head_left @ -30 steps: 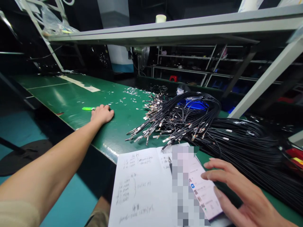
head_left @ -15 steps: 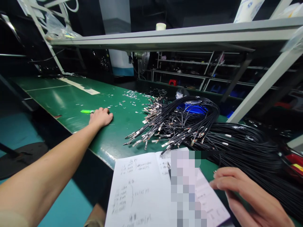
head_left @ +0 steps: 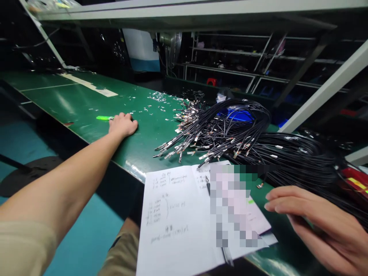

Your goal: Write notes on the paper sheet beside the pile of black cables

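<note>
My left hand [head_left: 123, 124] rests palm-down on the green workbench [head_left: 86, 101], fingers curled, right beside a bright green lighter-like object [head_left: 102, 118]. My right hand [head_left: 313, 224] hovers flat at the lower right, fingers extended, next to a phone [head_left: 244, 207] that lies on an open notebook [head_left: 178, 218] with handwritten notes. A pen [head_left: 207, 184] lies in the notebook's fold. A big pile of black cables with metal terminals [head_left: 218, 138] spreads across the bench beyond the notebook.
Small metal scraps [head_left: 155, 105] are scattered on the bench behind the left hand. A grey shelf frame with a slanted post [head_left: 324, 92] stands over the bench. A blue bin [head_left: 238, 115] sits behind the cables, red items [head_left: 356, 182] at the far right.
The view has tilted down slightly. My right hand has slid right, off the phone, and now hovers beside it. The left hand has stayed by the green object.
</note>
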{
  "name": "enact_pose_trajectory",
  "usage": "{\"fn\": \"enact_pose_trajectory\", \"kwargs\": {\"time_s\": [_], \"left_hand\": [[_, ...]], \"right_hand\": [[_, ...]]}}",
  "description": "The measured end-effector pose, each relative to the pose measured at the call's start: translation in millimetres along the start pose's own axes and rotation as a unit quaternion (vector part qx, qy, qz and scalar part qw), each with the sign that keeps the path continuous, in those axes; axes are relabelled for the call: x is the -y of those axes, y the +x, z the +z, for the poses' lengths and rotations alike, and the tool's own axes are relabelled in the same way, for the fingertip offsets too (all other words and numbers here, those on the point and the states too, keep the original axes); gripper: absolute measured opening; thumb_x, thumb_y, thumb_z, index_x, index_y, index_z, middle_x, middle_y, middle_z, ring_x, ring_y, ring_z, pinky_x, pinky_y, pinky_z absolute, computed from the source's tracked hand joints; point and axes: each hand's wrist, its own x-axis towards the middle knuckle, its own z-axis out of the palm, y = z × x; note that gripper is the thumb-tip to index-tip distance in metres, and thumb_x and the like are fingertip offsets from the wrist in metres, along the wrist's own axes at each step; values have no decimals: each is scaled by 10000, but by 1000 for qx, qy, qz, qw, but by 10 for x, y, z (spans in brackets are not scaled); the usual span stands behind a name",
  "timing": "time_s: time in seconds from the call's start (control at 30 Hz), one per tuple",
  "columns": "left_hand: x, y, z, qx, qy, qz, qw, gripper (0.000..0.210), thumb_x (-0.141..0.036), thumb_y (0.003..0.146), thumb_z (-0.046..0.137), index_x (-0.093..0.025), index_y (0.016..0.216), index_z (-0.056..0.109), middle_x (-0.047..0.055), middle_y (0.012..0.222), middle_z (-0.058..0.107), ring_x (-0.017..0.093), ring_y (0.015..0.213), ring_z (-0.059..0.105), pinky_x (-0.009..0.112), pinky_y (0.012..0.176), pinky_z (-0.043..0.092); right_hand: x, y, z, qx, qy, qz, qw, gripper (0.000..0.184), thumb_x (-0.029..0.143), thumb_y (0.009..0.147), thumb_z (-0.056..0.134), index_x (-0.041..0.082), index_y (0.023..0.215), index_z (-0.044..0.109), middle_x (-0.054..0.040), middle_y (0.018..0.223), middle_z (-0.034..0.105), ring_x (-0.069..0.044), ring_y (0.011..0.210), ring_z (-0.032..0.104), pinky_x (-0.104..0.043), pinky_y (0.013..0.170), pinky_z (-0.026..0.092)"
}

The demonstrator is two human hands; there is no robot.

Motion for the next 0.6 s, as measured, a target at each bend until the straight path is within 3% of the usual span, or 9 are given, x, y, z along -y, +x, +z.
{"fn": "enact_pose_trajectory", "kwargs": {"time_s": [0.2,0.33,0.6], "left_hand": [[-17,15,-1,3,5,9,1000,556,-456,928,369,-91,1295,570,255,1379,526,411,1270,481,625,1074,386],[-27,29,-9,4,2,12,1000,537,-441,940,376,-78,1284,573,262,1385,520,421,1277,483,633,1067,398],[-56,15,-61,17,8,2,1000,545,-453,939,370,-91,1293,568,256,1412,508,423,1293,476,623,1078,390]], "right_hand": [[-55,-239,60,14,27,-29,999,346,83,893,501,191,1207,596,-72,1197,647,-238,1269,559,-341,1018,539],[-133,-283,12,44,6,-95,995,417,46,832,517,148,1233,576,-84,1212,660,-268,1325,524,-436,1148,445],[-156,-266,54,58,-15,-104,993,421,35,838,504,137,1241,574,-91,1261,641,-268,1355,504,-463,1204,394]]}}
